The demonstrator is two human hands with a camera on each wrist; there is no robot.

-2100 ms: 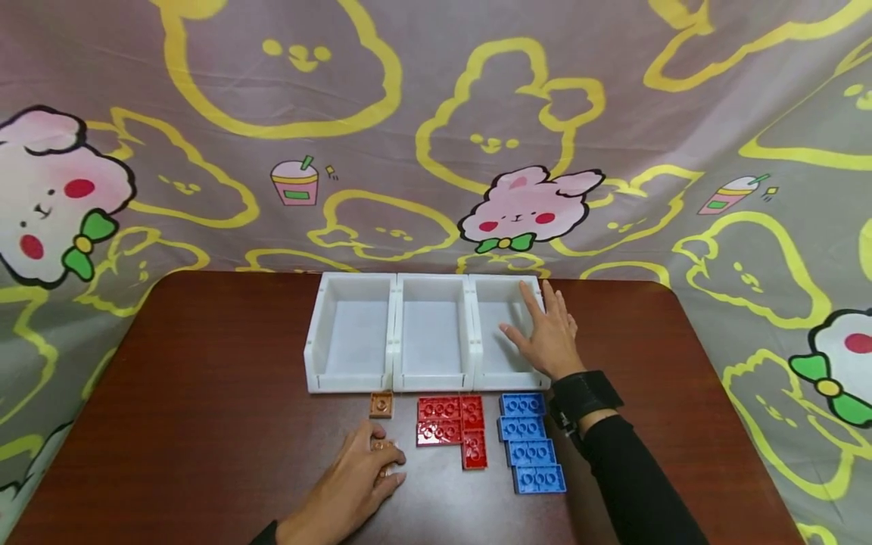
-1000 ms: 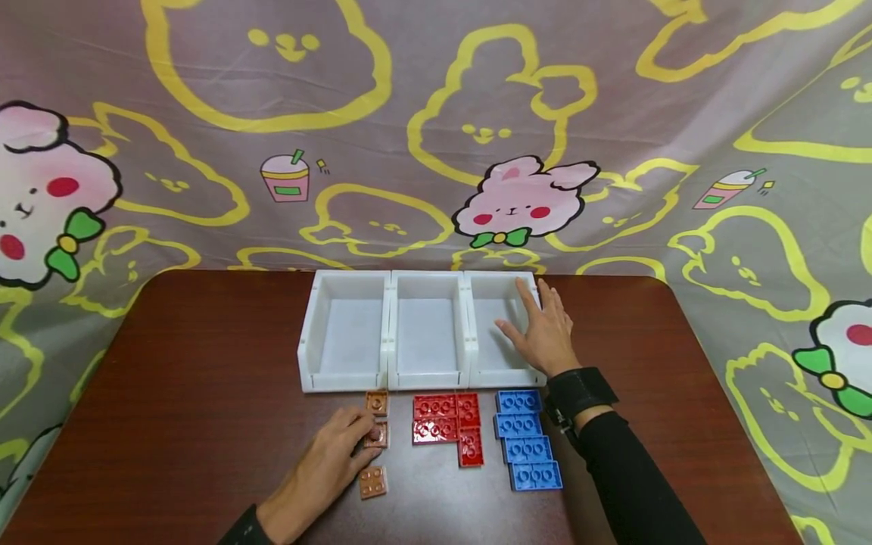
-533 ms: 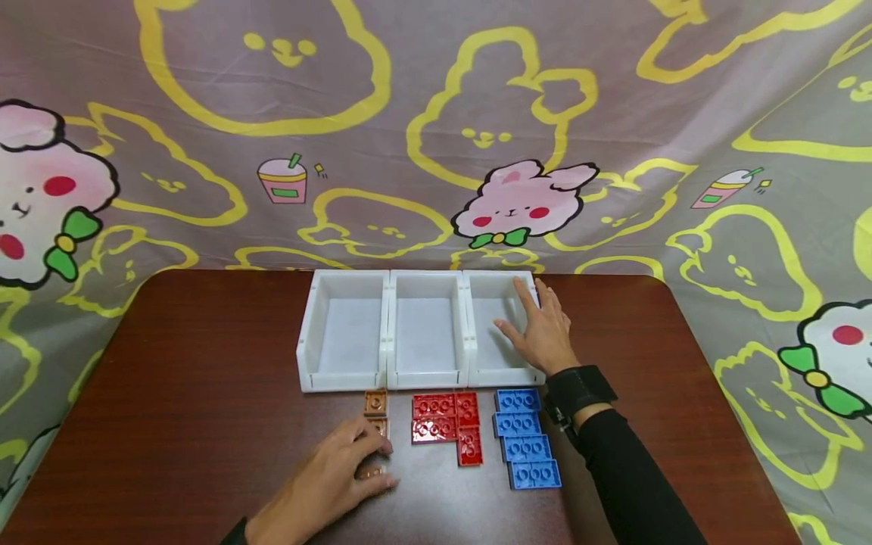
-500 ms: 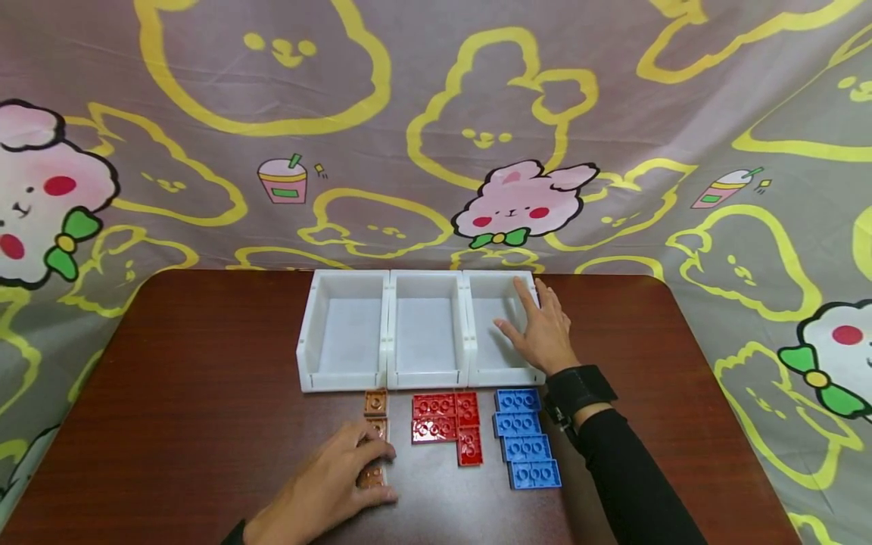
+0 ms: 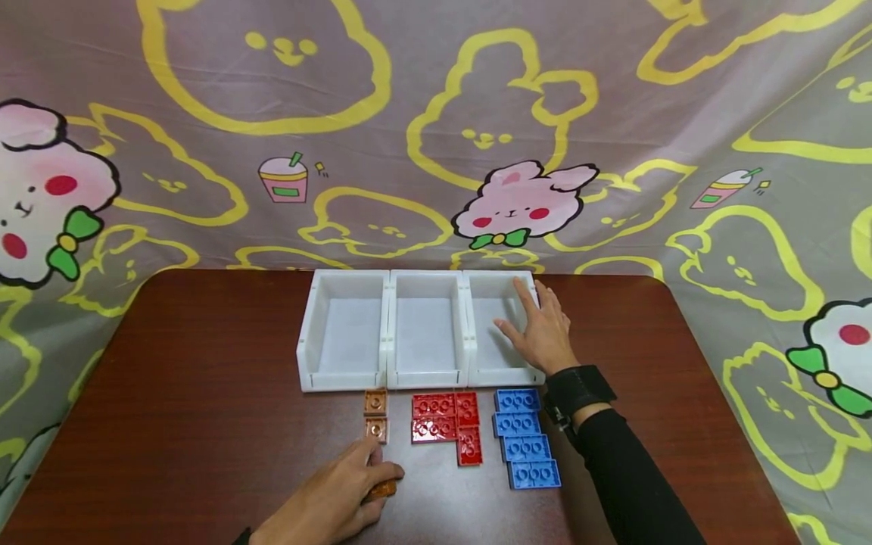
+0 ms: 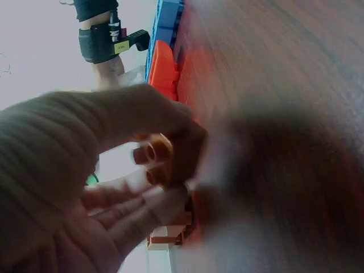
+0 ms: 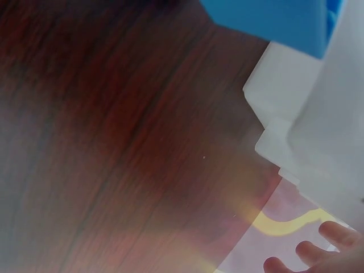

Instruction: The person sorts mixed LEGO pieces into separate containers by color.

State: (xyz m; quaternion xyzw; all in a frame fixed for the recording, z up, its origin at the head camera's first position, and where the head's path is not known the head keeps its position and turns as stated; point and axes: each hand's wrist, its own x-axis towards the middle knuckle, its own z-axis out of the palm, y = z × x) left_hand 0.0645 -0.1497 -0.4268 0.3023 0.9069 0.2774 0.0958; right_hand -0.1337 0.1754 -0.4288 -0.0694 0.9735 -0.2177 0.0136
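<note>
My left hand point(image 5: 335, 492) pinches a small orange-brown toy brick point(image 5: 384, 490) near the table's front. In the left wrist view this brick point(image 6: 187, 152) sits between thumb and fingers, its studs showing. Just beyond that hand, two more orange-brown bricks point(image 5: 375, 416) lie in a column, undersides up. My right hand point(image 5: 547, 333) rests at the right wall of the right-hand white bin point(image 5: 470, 356), fingers spread and holding nothing. Only its fingertips point(image 7: 335, 233) show at the corner of the right wrist view.
The middle bin point(image 5: 429, 380) and left bin point(image 5: 344, 381) adjoin the right one in a row. Several red bricks point(image 5: 434, 430) and several blue bricks point(image 5: 526, 448) lie in front of them on the brown table point(image 5: 225, 363). A patterned cloth point(image 5: 381, 166) hangs behind.
The left hand has moved from the middle orange-brown brick to the nearest one, taken hold of it and tilted it. The right hand has stayed at the bin.
</note>
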